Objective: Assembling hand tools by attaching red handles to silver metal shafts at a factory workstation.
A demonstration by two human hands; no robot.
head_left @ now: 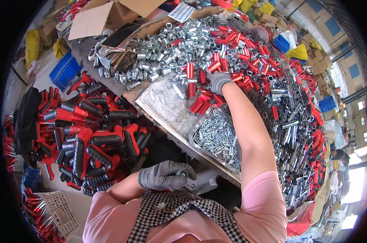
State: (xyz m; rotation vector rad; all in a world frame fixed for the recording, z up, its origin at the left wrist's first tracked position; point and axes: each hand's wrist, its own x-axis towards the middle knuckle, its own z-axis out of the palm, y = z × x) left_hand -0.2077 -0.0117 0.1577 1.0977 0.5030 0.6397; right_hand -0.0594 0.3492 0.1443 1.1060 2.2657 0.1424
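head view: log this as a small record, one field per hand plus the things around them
left hand: grey-gloved, curled around a piece with a round metal end; the rest is hidden
right hand: grey-gloved, stretched out to the red metal tubes; grip unclear
bench: loose silver metal sleeves left of and beyond the right hand; small metal pins nearer the person
left side: heaped red tools with black ribbed grips; blue crate beyond them
lower left: white plastic basket
clothing: pink top, checked apron
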